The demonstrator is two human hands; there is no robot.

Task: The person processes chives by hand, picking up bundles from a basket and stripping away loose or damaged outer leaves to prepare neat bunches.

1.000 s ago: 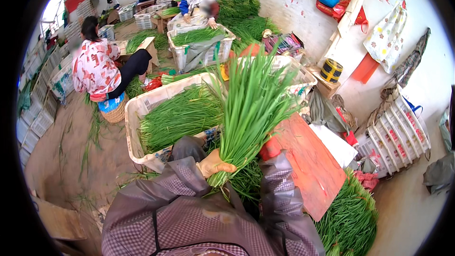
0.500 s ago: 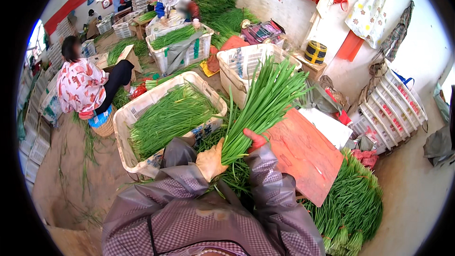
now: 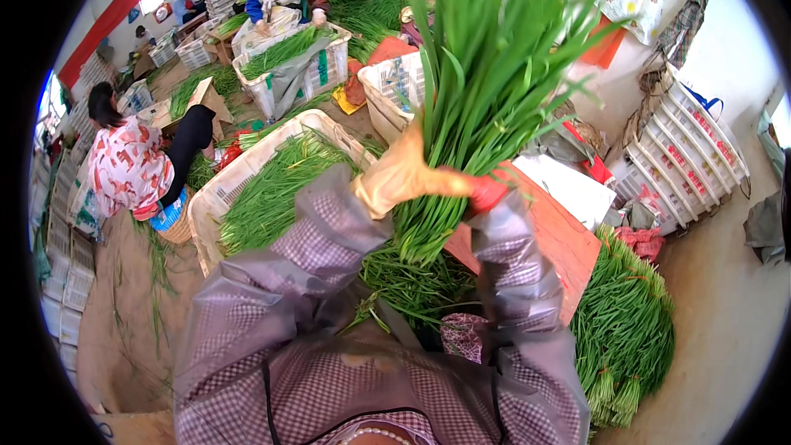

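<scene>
Crates (image 3: 200,235) stand across the floor (image 3: 99,354); by the board's (image 3: 577,249) left edge, the left hand (image 3: 404,177) grips an upright bunch (image 3: 494,82), the right hand's (image 3: 488,193) hold unclear. Stems (image 3: 424,237) could slip out if that grip slackens.

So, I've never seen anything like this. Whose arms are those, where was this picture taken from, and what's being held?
There's no machine here, just a person. A wide, curved-view camera on their head looks down past their own sleeves. Their left hand, in a pale glove, grips a bunch of long green leaves near its lower end. The right hand is beside it, showing only as a reddish patch, so its grip is unclear. More loose leaves lie below. To the left, a pale crate holds leaves; to the right are a reddish board and piled green bundles.
</scene>
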